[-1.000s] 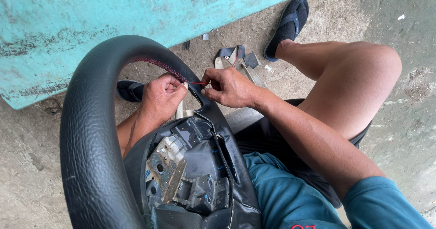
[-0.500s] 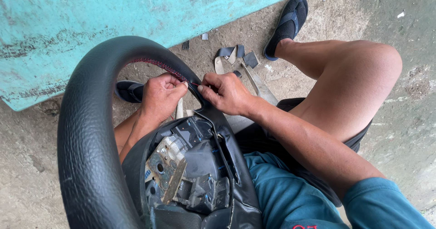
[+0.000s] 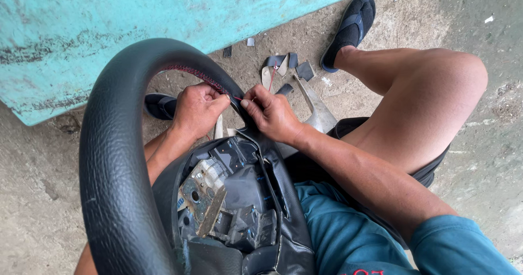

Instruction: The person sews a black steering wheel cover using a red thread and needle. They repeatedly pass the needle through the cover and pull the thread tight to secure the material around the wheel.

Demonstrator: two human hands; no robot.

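1. A black leather-wrapped steering wheel is held upright across the person's lap, its exposed hub of black plastic and bare metal turned toward the camera.
2. A line of red stitching is seen along the inner edge of the rim, near the top.
3. The rim is gripped at the end of that seam by the left hand, its grip clenched on the leather with the thumb laid toward the seam.
4. A thin red thread is pinched between thumb and forefinger of the right hand, just beside the left hand; its grip is closed on the thread and the leather edge.
5. Small grey and black leather offcuts are scattered on the rough concrete floor beyond the hands.
6. A dark blue sandal is worn on the far foot, and another is partly hidden behind the wheel.
7. A worn turquoise painted panel is seen along the upper left.
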